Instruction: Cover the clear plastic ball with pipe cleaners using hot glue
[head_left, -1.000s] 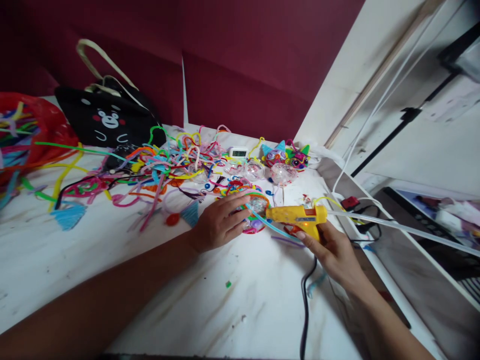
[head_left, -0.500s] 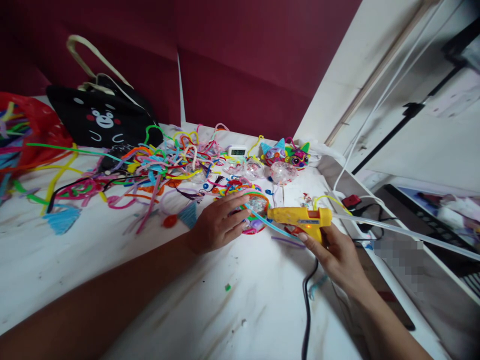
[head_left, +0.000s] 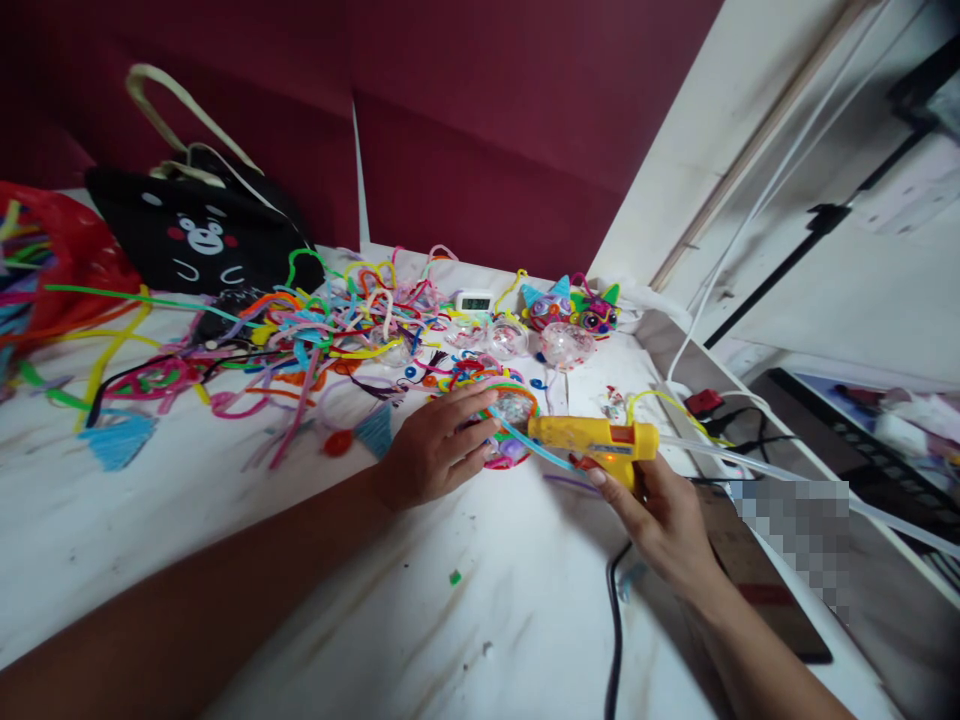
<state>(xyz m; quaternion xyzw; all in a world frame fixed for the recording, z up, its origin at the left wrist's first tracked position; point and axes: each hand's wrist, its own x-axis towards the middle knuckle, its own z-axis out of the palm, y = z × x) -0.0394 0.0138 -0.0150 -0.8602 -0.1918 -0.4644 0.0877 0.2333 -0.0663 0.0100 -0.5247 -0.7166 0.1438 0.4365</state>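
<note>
My right hand is wrapped round the grip of a yellow hot glue gun, a small orange light glowing on its side. A long clear glue stick juts from its back end. The nozzle points left, close to a clear plastic ball ringed with coloured pipe cleaners. My left hand holds this decorated ball from the left, its fingers curled over the near rim and partly hiding it. A light blue pipe cleaner runs from the ball toward the gun, passing beneath the nozzle.
Tangled pipe cleaners spread over the back left, before a black bag. Clear plastic balls, a small digital clock and decorated cat-eared balls stand behind. A black cord hangs below the gun; a dark tablet-like slab lies right.
My right hand has brought the glue gun slightly left, its nozzle nearer the ball. My left hand stays in place on the ball.
</note>
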